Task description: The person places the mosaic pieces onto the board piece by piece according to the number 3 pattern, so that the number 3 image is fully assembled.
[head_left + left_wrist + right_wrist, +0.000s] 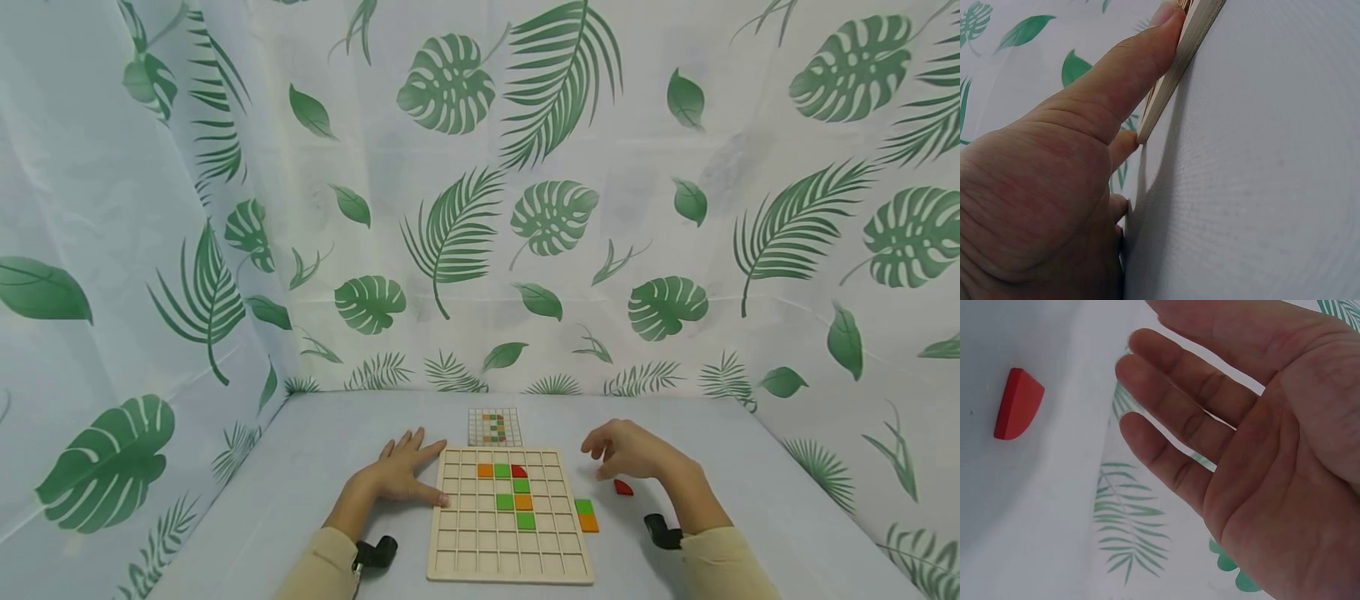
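While the left hand [405, 471] lies spread at the left side of the board [460, 540], its thumb rests on the edge and its forefinger seems to meet the far left corner; it grips nothing, and probably steadies the board against sliding. The right hand [637, 450] hovers to the right of the board, fingers loosely bent and holding nothing, near a loose red piece [623, 487]. A green tile [584, 506] and an orange tile [588, 522] lie touching each other just beside the board's right edge, presumably for easy reach. Seven coloured pieces [505, 502] sit in the board's squares. Just beyond its far edge lies a card [495, 427] with a coloured grid, likely placed there for easy viewing. No brand, label or writing can be read.
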Action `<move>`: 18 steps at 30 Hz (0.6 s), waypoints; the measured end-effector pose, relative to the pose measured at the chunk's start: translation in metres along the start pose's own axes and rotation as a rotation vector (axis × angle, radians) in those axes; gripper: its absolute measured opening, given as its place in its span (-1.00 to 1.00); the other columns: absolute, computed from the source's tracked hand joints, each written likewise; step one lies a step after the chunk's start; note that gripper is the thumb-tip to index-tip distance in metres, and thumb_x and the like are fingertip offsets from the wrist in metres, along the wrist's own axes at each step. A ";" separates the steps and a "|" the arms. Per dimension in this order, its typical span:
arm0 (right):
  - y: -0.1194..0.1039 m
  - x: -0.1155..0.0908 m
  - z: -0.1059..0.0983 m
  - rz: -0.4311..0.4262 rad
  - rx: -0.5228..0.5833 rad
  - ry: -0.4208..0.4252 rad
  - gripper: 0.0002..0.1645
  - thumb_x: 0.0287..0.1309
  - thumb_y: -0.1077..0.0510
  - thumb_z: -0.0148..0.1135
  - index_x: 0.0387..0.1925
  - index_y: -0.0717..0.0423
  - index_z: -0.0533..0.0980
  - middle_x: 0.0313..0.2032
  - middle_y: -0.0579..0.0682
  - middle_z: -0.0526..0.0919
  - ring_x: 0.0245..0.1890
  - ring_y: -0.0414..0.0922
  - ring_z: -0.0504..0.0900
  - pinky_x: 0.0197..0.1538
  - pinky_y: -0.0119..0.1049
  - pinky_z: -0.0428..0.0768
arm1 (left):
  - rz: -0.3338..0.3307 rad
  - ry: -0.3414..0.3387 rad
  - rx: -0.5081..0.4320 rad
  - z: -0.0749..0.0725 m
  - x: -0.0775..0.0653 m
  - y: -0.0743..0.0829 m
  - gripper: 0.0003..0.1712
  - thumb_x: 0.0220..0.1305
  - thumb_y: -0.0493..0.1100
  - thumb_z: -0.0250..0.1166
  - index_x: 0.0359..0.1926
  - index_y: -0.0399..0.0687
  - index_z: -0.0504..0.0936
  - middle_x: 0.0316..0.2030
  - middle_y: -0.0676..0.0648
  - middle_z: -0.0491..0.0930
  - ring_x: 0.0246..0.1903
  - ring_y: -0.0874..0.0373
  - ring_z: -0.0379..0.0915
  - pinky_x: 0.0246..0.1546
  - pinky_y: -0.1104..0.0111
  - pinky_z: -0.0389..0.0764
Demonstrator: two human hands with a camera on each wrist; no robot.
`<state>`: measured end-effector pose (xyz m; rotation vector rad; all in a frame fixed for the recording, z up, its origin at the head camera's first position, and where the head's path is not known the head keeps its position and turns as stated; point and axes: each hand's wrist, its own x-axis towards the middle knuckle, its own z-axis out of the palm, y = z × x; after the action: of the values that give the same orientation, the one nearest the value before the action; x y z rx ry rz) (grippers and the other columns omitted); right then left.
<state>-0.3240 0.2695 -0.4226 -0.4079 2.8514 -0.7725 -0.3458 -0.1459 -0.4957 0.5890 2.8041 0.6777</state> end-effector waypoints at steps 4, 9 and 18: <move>0.003 -0.001 -0.001 0.011 -0.012 -0.015 -0.59 -0.03 0.34 0.61 -0.08 0.08 0.74 -0.21 0.02 0.72 -0.27 -0.10 0.60 -0.16 -0.17 0.71 | 0.005 0.001 -0.002 0.000 0.000 0.000 0.28 -0.06 0.52 0.50 0.62 0.24 0.23 0.65 -0.33 -0.13 0.65 -0.32 -0.31 0.60 -0.27 -0.26; 0.008 -0.001 -0.002 0.020 -0.016 -0.027 -0.60 -0.03 0.32 0.61 -0.08 0.06 0.74 -0.21 0.00 0.71 -0.26 -0.10 0.60 -0.16 -0.16 0.71 | 0.015 0.001 -0.006 0.000 -0.001 0.000 0.27 -0.05 0.51 0.51 0.62 0.23 0.22 0.65 -0.34 -0.13 0.65 -0.32 -0.32 0.60 -0.27 -0.27; 0.015 0.000 -0.002 0.058 -0.022 -0.039 -0.60 -0.04 0.31 0.62 -0.10 0.02 0.75 -0.19 -0.01 0.72 -0.23 -0.10 0.60 -0.15 -0.14 0.70 | 0.014 0.000 -0.005 0.001 0.000 -0.001 0.28 -0.06 0.52 0.50 0.62 0.23 0.22 0.65 -0.34 -0.14 0.65 -0.32 -0.32 0.60 -0.27 -0.27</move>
<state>-0.3273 0.2830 -0.4281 -0.3372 2.8243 -0.7154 -0.3457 -0.1470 -0.4968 0.6088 2.8002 0.6872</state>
